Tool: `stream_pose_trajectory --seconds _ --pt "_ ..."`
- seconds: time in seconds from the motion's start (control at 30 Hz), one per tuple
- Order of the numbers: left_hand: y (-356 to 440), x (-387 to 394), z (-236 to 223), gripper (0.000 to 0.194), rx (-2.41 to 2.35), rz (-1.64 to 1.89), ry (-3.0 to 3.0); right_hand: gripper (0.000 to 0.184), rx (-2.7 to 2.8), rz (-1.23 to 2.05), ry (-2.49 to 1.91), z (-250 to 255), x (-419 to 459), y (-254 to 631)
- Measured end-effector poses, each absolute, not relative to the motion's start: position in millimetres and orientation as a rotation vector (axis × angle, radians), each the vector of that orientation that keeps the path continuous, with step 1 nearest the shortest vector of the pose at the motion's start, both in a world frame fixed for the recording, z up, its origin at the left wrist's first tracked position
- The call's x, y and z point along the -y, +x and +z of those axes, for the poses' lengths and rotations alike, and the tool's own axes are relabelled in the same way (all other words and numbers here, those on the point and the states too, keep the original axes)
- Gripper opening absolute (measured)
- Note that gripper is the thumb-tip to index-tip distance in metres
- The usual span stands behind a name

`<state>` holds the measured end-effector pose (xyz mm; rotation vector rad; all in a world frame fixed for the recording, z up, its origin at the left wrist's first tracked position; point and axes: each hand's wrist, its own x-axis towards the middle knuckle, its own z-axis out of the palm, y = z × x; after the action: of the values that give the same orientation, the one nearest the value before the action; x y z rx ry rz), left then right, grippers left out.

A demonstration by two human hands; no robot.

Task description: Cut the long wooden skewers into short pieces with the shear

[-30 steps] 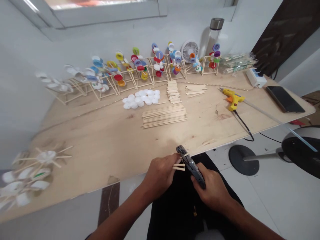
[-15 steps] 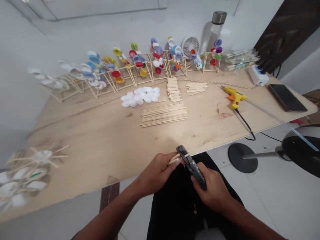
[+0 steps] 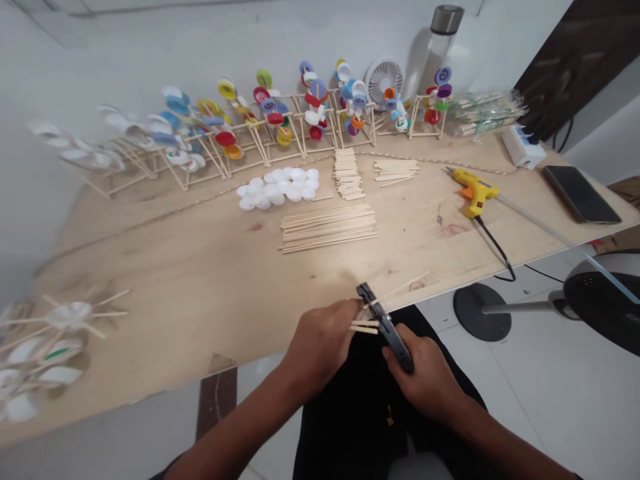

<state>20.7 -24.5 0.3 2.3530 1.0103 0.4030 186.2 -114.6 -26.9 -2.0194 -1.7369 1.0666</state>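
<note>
My left hand [image 3: 323, 343] is closed on a few thin wooden sticks [image 3: 364, 327] just off the near edge of the wooden table [image 3: 200, 280]. One long stick [image 3: 403, 289] reaches up and to the right past the jaws of the black cutting pliers [image 3: 385, 327]. My right hand [image 3: 425, 380] grips the pliers' handles. Both hands are held over my lap, close together.
On the table lie a bundle of long sticks [image 3: 327, 227], shorter stick piles [image 3: 347, 175], white bottle caps [image 3: 277, 189], and a yellow glue gun [image 3: 475, 193]. Stick-and-cap models [image 3: 280, 123] line the back wall. A phone [image 3: 580, 193], a small fan [image 3: 383, 80] and a bottle [image 3: 440, 47] stand at the right.
The view has tipped down slightly. A long stick now pokes out to the right through the pliers' jaws, and short stick ends show again by my left fingers.
</note>
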Motion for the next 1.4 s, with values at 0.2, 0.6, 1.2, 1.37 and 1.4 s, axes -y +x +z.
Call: stream_pose_trajectory --seconds 0.2,0.6,1.2,1.37,1.4 --pt "31.9 35.4 -11.3 0.024 -1.279 0.361 2.903 0.015 1.675 1.135 -2.036 -27.2 110.2 183.9" --pt "28.1 26.7 -31.0 0.02 -1.204 0.661 2.935 0.013 1.715 1.137 -2.083 -34.9 106.6 183.2" --pt "22.1 32.1 -21.8 0.023 -1.122 0.491 2.663 0.008 1.7 1.105 -2.014 -33.3 110.1 182.3" --pt "20.2 37.5 -11.8 0.021 -1.105 0.347 2.496 0.009 1.726 1.082 -1.991 -33.4 120.8 182.7" --pt "20.3 37.8 -9.0 0.021 -1.097 0.328 2.452 0.009 1.736 1.062 -1.995 -32.9 122.0 183.1"
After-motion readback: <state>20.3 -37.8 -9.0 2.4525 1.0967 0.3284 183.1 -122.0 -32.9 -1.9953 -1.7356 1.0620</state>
